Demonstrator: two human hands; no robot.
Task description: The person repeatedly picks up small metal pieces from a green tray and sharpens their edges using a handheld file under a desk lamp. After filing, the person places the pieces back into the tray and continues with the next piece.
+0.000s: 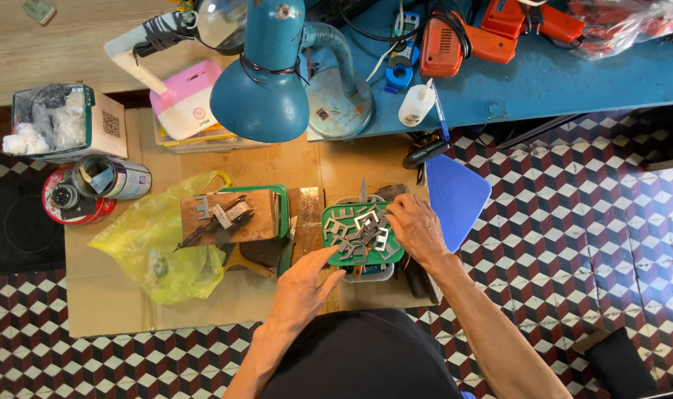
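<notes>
Reaching: right hand (416, 225) fingering metal pieces (360, 229) | left hand (307, 284) open, beside green lid (335, 255)

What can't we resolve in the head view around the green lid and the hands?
- Right hand: fingertips hidden among metal pieces; grip unclear.
- Container under green lid: covered by it.
- Left hand: touching the lid's edge or hovering, unclear.
- Bag contents: blurred by yellow plastic.
</notes>
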